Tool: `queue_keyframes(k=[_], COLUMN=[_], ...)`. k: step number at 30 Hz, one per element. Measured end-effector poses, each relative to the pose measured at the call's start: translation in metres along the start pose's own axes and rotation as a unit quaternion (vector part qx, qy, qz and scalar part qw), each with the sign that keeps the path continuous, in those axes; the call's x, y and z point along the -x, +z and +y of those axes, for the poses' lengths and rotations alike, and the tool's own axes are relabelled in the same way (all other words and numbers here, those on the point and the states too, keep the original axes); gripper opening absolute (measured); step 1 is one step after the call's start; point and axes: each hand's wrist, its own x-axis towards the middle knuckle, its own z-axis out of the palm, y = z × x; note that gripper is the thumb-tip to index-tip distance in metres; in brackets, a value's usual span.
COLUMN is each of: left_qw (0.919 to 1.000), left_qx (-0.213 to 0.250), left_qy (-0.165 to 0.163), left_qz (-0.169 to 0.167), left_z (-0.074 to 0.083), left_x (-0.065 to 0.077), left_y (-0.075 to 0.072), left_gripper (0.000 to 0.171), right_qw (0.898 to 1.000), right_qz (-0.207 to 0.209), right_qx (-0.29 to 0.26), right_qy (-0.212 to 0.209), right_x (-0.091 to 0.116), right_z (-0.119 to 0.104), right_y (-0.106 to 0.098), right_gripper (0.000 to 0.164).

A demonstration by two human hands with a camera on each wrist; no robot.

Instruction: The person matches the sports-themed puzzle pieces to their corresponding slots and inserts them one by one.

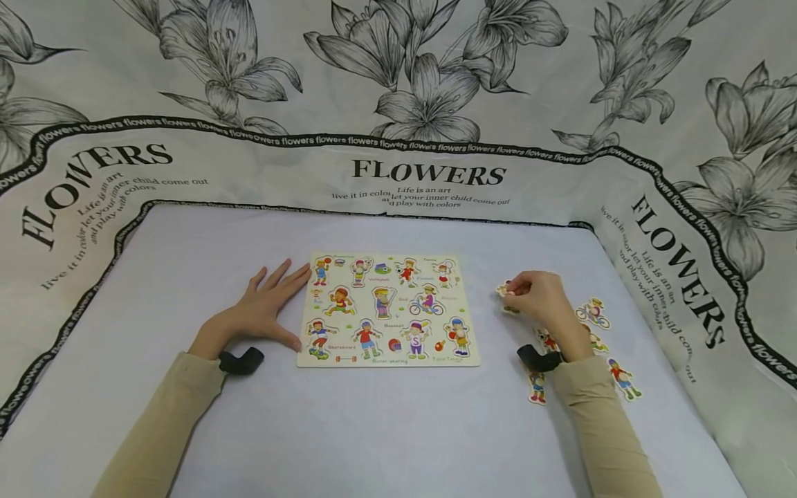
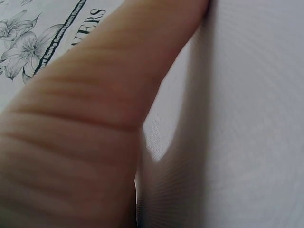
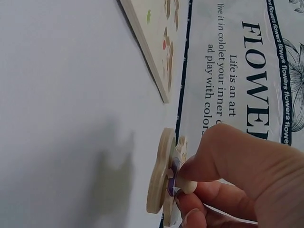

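My left hand [image 1: 255, 311] lies with fingers spread at the left edge of a wooden puzzle board [image 1: 398, 359], fingertips and thumb right at its rim. In the left wrist view that hand's skin [image 2: 90, 118] fills much of the picture, and the board is out of sight. To the right of the board, my right hand [image 1: 540, 301] pinches a wooden puzzle piece [image 3: 162, 171] by its small round knob [image 3: 187, 185]. Seen from the right wrist, the piece is tilted on edge above the white table, with a purple patch on its face. My fingers hide part of it.
Several loose puzzle pieces lie around my right wrist, among them a cyclist piece [image 1: 593, 313], a piece with green legs [image 1: 624, 380] and one near the cuff [image 1: 537, 389]. Flower-printed fabric [image 1: 429, 155] rises behind the white table [image 1: 386, 436] and along its sides.
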Motion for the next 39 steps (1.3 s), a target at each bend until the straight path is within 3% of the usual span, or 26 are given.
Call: queue_keyframes(k=[16, 27, 39], left_qw=[1.0, 0.9999, 1.0], left_qx=[-0.002, 0.0, -0.003], left_qy=[-0.003, 0.01, -0.001], left_qz=[-0.001, 0.008, -0.004], left_z=[0.002, 0.001, 0.001], left_x=[0.001, 0.002, 0.001], left_y=[-0.001, 0.0, -0.001], left_gripper=[0.14, 0.141, 0.141], right_qw=[0.999, 0.997, 0.992], right_qz=[0.005, -0.022, -0.051], right_qx=[-0.004, -0.038, -0.047], right_qy=[-0.032, -0.058, -0.103], right_x=[-0.006, -0.008, -0.004], right_z=[-0.041, -0.072, -0.098], right_y=[0.011, 0.022, 0.037], right_gripper=[0.011, 0.012, 0.007])
